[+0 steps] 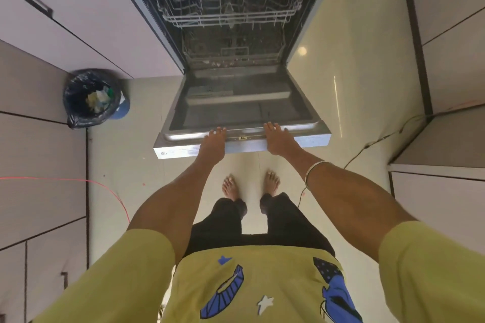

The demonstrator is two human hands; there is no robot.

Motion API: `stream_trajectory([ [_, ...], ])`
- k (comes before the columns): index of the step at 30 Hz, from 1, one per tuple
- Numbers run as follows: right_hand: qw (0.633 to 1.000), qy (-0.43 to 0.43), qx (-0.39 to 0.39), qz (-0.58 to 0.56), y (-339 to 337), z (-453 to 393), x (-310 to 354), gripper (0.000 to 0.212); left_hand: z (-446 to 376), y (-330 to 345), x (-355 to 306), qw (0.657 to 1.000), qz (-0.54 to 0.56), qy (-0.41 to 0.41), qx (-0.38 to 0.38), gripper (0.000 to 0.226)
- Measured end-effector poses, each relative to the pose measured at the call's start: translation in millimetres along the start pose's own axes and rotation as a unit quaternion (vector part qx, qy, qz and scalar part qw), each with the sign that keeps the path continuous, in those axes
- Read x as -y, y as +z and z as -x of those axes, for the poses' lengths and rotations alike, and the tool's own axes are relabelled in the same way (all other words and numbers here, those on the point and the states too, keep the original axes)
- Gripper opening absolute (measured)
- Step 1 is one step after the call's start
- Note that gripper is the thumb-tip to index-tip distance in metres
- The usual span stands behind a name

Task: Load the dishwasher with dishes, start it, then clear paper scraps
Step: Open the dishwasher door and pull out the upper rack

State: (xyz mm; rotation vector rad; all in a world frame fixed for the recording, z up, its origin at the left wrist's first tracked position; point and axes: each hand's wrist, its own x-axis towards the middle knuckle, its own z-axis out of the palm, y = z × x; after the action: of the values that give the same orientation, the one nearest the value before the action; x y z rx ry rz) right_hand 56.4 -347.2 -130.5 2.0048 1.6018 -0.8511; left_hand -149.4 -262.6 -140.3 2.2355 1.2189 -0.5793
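Note:
A steel dishwasher (309, 21) stands open straight ahead, its door (241, 110) folded down nearly flat towards me. My left hand (214, 143) and my right hand (279, 139) both rest on the door's front edge, fingers straight and reaching over the rim. The upper wire rack (225, 12) looks bare. The lower rack (231, 51) sits deep in the dark tub, and I cannot tell what it holds. No dishes show outside the machine.
A bin lined with a black bag (93, 98), holding scraps, stands on the floor at the left against pale cabinets (39, 81). More cabinets (451, 60) flank the right. A black cable (378, 139) and a red cable (110, 189) cross the tiled floor.

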Motion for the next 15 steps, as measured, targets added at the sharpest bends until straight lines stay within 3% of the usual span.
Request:
stream_trajectory([
  [5, 0.999, -0.022, 0.035, 0.009, 25.8, -7.4, -2.3, 0.057, -15.3, 28.1, 0.4, 0.999, 0.014, -0.026, 0.044, 0.049],
  [15, 0.997, -0.028, 0.068, -0.038, 108.2, -15.6, 3.6, 0.063, -8.7, 104.9, 5.9, 0.992, 0.054, -0.05, 0.103, 0.052],
])
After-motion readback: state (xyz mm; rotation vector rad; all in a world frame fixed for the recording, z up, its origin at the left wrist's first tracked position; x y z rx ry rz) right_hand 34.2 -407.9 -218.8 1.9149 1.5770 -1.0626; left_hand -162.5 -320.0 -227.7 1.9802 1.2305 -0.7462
